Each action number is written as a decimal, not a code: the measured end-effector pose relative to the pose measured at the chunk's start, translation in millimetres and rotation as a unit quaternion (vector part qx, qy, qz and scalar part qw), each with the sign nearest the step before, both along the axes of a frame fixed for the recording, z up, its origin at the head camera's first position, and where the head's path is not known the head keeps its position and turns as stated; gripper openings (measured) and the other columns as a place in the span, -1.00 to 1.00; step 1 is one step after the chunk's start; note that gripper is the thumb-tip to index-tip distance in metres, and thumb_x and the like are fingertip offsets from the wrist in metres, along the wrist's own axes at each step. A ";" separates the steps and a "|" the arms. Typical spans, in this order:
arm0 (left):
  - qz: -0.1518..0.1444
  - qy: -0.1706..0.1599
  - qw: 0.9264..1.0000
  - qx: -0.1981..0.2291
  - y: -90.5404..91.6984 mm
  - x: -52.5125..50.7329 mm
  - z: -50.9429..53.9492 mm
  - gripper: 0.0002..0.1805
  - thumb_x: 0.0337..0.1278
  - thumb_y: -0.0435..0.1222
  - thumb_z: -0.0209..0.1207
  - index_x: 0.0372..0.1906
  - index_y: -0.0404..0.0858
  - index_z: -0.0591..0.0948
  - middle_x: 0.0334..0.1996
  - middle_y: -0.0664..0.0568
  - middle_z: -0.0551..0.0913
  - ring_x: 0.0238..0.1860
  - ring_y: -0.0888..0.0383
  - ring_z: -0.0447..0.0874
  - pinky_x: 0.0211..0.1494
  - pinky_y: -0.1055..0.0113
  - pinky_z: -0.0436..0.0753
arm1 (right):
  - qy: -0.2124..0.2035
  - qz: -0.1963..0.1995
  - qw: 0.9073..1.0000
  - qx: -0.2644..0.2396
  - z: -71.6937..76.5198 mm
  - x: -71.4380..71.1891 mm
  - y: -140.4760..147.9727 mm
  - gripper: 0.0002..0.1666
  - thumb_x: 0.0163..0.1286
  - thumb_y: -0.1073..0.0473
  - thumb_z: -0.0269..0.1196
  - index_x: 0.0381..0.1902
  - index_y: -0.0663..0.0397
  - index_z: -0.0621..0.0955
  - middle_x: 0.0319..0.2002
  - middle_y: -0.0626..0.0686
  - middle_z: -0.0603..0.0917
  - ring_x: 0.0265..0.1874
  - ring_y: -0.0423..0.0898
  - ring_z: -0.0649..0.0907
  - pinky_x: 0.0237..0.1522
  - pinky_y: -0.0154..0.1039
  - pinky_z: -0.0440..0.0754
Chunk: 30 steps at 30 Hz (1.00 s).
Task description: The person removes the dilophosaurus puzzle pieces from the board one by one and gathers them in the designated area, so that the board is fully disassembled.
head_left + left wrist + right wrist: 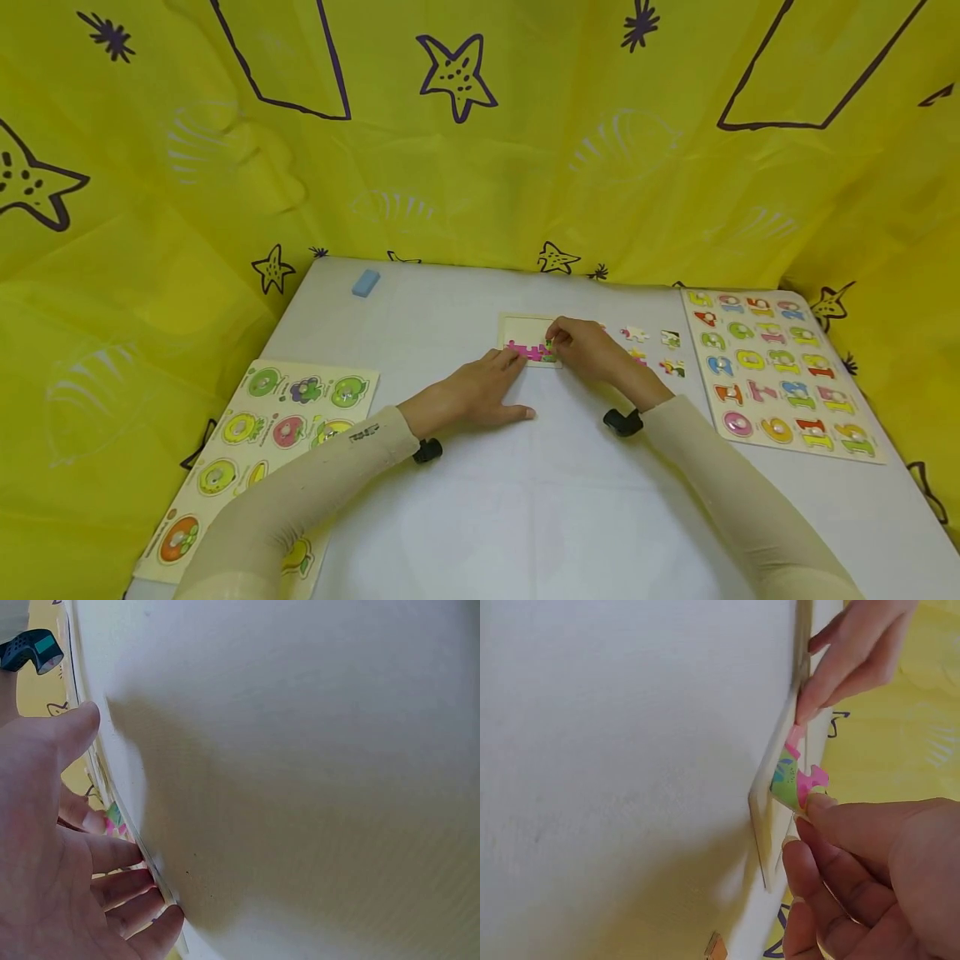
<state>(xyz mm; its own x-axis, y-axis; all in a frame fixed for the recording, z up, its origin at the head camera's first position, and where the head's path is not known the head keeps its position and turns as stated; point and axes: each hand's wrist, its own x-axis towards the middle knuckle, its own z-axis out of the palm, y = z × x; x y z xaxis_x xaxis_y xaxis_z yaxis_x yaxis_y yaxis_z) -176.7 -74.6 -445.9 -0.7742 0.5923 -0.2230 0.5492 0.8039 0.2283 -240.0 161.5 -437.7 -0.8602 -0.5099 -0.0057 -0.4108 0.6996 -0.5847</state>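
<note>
A small wooden puzzle tray [527, 326] lies on the white table, with pink jigsaw pieces [531, 351] along its near side. My left hand [482, 388] rests its fingertips on the tray's near left edge, fingers fairly straight and thumb spread to the side. At the tray's right end my right hand [588, 347] pinches a green and pink jigsaw piece [785, 780] between thumb and fingertips. That piece is tilted at the corner inside the tray's rim in the right wrist view. Whether it lies flat against the neighbouring pink pieces cannot be told.
Several loose jigsaw pieces [671, 338] lie right of the tray. A number puzzle board [757, 392] stands farther right, and a fruit puzzle board [281, 392] lies left, partly under the left forearm. A blue block [365, 283] sits back left. Yellow curtains enclose the table.
</note>
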 end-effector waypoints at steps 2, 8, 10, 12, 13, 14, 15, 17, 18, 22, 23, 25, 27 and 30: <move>0.001 -0.003 1.000 0.000 0.1 0.1 0.5 0.07 0.41 0.36 0.07 0.70 -0.26 0.10 0.70 -0.10 0.08 0.66 -0.07 0.13 0.63 0.10 0.31 | -0.009 -0.002 1.000 -0.011 1.7 -0.2 2.6 -0.85 0.56 0.33 0.21 0.00 0.18 0.66 -0.12 0.13 0.76 -0.06 0.08 0.69 0.15 0.10 0.65; 0.001 -0.004 1.000 -0.002 0.3 -0.3 1.0 0.07 0.41 0.35 0.07 0.70 -0.26 0.10 0.70 -0.11 0.09 0.66 -0.07 0.14 0.64 0.11 0.29 | -0.024 -0.009 0.999 -0.034 10.0 -0.7 18.2 -0.87 0.57 0.29 0.25 0.00 0.19 0.65 -0.11 0.17 0.75 -0.05 0.14 0.70 0.05 0.07 0.67; 0.000 -0.003 1.000 -0.004 0.4 -0.4 0.9 0.07 0.41 0.35 0.07 0.70 -0.26 0.10 0.69 -0.11 0.10 0.66 -0.07 0.14 0.64 0.12 0.29 | -0.030 -0.016 0.999 -0.034 13.2 -0.5 25.8 -0.86 0.58 0.27 0.25 0.00 0.20 0.65 -0.12 0.17 0.74 -0.07 0.13 0.69 -0.06 -0.02 0.69; -0.001 -0.003 1.000 -0.004 0.3 -0.3 0.8 0.07 0.41 0.35 0.07 0.70 -0.27 0.10 0.69 -0.11 0.10 0.65 -0.07 0.14 0.64 0.11 0.30 | -0.032 -0.024 0.999 -0.031 16.6 0.3 34.8 -0.86 0.58 0.26 0.26 0.00 0.20 0.65 -0.13 0.17 0.73 -0.08 0.12 0.69 -0.13 -0.10 0.68; -0.001 -0.004 1.000 -0.004 0.2 0.0 0.9 0.07 0.41 0.35 0.07 0.70 -0.26 0.09 0.69 -0.11 0.09 0.66 -0.07 0.14 0.64 0.11 0.30 | -0.032 -0.028 0.999 -0.028 18.4 1.0 40.1 -0.86 0.58 0.26 0.26 0.00 0.19 0.65 -0.13 0.16 0.73 -0.08 0.11 0.69 -0.15 -0.14 0.67; -0.001 -0.004 1.000 -0.003 0.1 0.1 0.7 0.07 0.41 0.35 0.07 0.70 -0.26 0.09 0.70 -0.11 0.09 0.66 -0.08 0.14 0.64 0.10 0.30 | -0.030 -0.030 0.999 -0.026 20.4 2.2 45.7 -0.86 0.57 0.26 0.27 0.00 0.19 0.66 -0.14 0.16 0.73 -0.09 0.11 0.69 -0.14 -0.17 0.65; -0.001 -0.005 1.000 -0.003 0.1 0.2 0.6 0.07 0.41 0.35 0.07 0.71 -0.26 0.09 0.70 -0.11 0.09 0.66 -0.08 0.13 0.64 0.10 0.29 | -0.032 -0.036 0.999 -0.024 22.0 3.4 51.7 -0.86 0.57 0.25 0.27 0.00 0.17 0.67 -0.14 0.16 0.74 -0.11 0.11 0.69 -0.18 -0.18 0.65; -0.001 -0.006 1.000 -0.002 0.0 0.3 0.2 0.07 0.41 0.35 0.07 0.71 -0.25 0.09 0.70 -0.11 0.09 0.66 -0.09 0.13 0.64 0.09 0.29 | -0.031 -0.040 0.999 -0.019 25.3 6.4 64.8 -0.86 0.57 0.25 0.27 0.00 0.16 0.67 -0.15 0.15 0.74 -0.13 0.10 0.69 -0.18 -0.19 0.64; -0.001 -0.007 1.000 -0.002 0.0 0.3 0.0 0.07 0.41 0.35 0.07 0.71 -0.25 0.09 0.70 -0.12 0.09 0.66 -0.09 0.13 0.64 0.09 0.29 | -0.033 -0.041 0.998 -0.016 27.0 8.1 71.7 -0.86 0.57 0.25 0.27 0.00 0.15 0.67 -0.15 0.15 0.74 -0.13 0.08 0.68 -0.19 -0.20 0.64; -0.004 -0.003 1.000 -0.007 0.4 0.1 -1.2 0.07 0.42 0.35 0.06 0.70 -0.26 0.10 0.69 -0.12 0.10 0.66 -0.09 0.14 0.64 0.10 0.29 | -0.047 -0.046 0.998 -0.004 31.9 15.5 102.0 -0.83 0.58 0.20 0.28 0.02 0.16 0.67 -0.16 0.13 0.73 -0.18 0.03 0.65 -0.22 -0.24 0.63; -0.004 0.000 1.000 -0.007 0.5 0.2 -1.0 0.06 0.42 0.35 0.06 0.70 -0.26 0.10 0.69 -0.12 0.11 0.65 -0.08 0.15 0.63 0.11 0.30 | -0.052 -0.046 0.998 -0.003 32.8 17.7 109.6 -0.83 0.59 0.21 0.27 0.02 0.17 0.67 -0.17 0.13 0.73 -0.20 0.03 0.65 -0.24 -0.26 0.62; -0.004 0.005 1.000 -0.007 0.8 0.5 -0.5 0.05 0.41 0.35 0.07 0.70 -0.26 0.12 0.68 -0.12 0.12 0.65 -0.08 0.16 0.62 0.11 0.33 | -0.062 -0.044 0.997 0.002 34.2 22.9 124.6 -0.82 0.59 0.21 0.26 0.02 0.19 0.66 -0.18 0.12 0.73 -0.23 0.02 0.65 -0.26 -0.28 0.61; -0.002 0.008 1.000 -0.005 1.0 1.1 0.7 0.05 0.42 0.34 0.08 0.69 -0.27 0.14 0.68 -0.13 0.14 0.64 -0.08 0.18 0.60 0.10 0.36 | -0.073 -0.039 0.997 0.003 34.3 28.0 139.4 -0.84 0.60 0.24 0.24 0.01 0.21 0.65 -0.19 0.12 0.73 -0.25 0.02 0.65 -0.27 -0.29 0.61; 0.001 0.007 1.000 -0.003 1.0 2.1 1.6 0.04 0.41 0.34 0.08 0.69 -0.27 0.14 0.68 -0.13 0.14 0.64 -0.08 0.18 0.59 0.09 0.38 | -0.085 -0.030 0.996 0.015 32.3 35.3 158.9 -0.86 0.59 0.28 0.23 -0.01 0.24 0.65 -0.17 0.09 0.74 -0.20 -0.04 0.66 -0.20 -0.32 0.61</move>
<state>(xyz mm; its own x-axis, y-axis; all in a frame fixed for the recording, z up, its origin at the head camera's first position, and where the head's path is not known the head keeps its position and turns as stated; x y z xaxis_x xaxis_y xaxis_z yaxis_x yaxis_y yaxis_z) -174.6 -73.6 -444.3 -0.7779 0.5900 -0.2163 0.5514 0.8060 0.2153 -204.7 320.4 -405.4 -0.8744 -0.4553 -0.1675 -0.2652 0.7378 -0.6207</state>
